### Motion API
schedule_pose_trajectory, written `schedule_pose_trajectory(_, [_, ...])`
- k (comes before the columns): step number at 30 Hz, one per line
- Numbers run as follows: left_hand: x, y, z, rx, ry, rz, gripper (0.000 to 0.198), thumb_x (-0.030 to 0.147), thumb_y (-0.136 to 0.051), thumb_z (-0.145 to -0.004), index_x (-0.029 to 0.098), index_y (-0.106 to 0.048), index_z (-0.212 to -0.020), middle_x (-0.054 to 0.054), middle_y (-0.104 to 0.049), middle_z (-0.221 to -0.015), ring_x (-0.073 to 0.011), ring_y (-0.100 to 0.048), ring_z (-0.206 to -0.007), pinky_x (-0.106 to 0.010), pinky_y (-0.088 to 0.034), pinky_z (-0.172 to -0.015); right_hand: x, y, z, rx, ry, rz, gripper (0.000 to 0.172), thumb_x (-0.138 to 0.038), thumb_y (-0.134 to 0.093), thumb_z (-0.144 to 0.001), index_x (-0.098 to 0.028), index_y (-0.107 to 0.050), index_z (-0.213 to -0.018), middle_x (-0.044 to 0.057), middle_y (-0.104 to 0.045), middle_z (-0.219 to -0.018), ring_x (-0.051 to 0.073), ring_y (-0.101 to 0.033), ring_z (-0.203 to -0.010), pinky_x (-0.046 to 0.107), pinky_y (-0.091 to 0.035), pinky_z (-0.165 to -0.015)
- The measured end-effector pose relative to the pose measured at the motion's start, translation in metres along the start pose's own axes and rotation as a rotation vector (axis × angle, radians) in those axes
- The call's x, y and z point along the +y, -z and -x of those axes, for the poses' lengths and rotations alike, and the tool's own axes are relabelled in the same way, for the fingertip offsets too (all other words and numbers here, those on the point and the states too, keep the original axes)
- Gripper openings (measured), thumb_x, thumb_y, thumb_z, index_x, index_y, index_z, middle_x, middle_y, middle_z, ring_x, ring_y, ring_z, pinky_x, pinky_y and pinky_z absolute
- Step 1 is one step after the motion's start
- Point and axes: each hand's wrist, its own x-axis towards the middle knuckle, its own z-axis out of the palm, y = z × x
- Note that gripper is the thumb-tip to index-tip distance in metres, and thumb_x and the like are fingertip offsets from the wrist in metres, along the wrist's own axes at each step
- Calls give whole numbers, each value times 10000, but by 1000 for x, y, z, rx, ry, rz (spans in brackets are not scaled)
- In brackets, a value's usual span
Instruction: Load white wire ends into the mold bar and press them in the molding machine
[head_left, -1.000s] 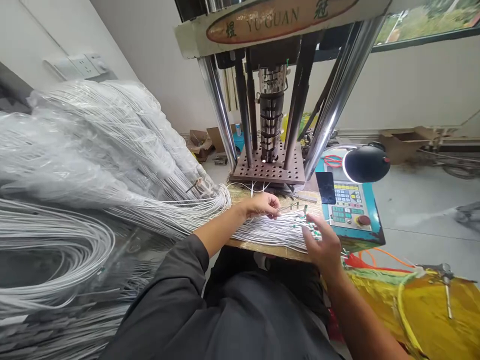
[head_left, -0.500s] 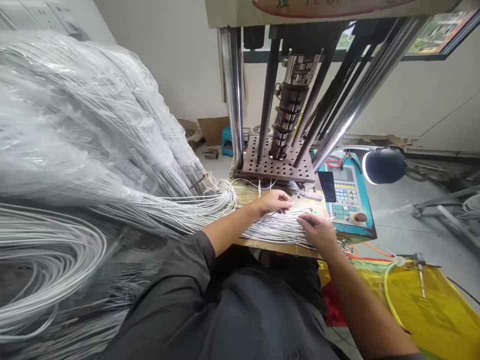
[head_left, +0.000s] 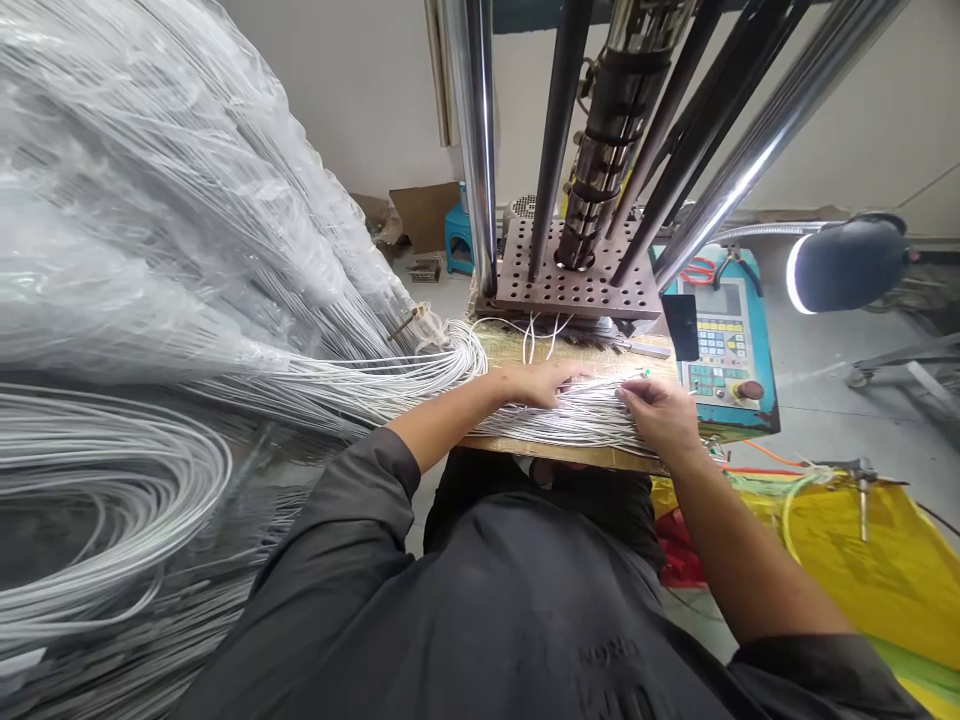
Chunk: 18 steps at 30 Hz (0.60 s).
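A flat bundle of thin white cables runs across the small worktable in front of me. My left hand lies on the upper side of the bundle, thumb and fingers apart. At the cables' right ends, my right hand has its fingertips pinched together on a white cable end; the fingers partly hide it. A small green piece shows just above these fingertips. Behind the hands stands a press with a perforated brown plate, and two white cable loops hang out below its front edge.
Plastic-wrapped cable bundles fill the left side, with a large cable coil below. To the right are a teal control box, a black phone-like slab, red-handled scissors, a lamp and yellow sheeting.
The view has tipped downward, so more of my shirt shows. My left hand has gone from a raised pinch to lying on the cables. My right hand stays at the cable ends.
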Motion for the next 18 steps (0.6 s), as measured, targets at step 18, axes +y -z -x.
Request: schedule_pose_trajectory(18, [18, 5, -20, 124, 268, -8, 261, 294, -685, -778, 125, -758, -963, -52, -698, -843, -161, -591, -711, -258, -387, -609, 18, 15, 5, -90, 153, 117, 258, -446, -652, -818, -256, -803, -907, 35, -790, -866, 223, -704, -770, 361, -543, -761])
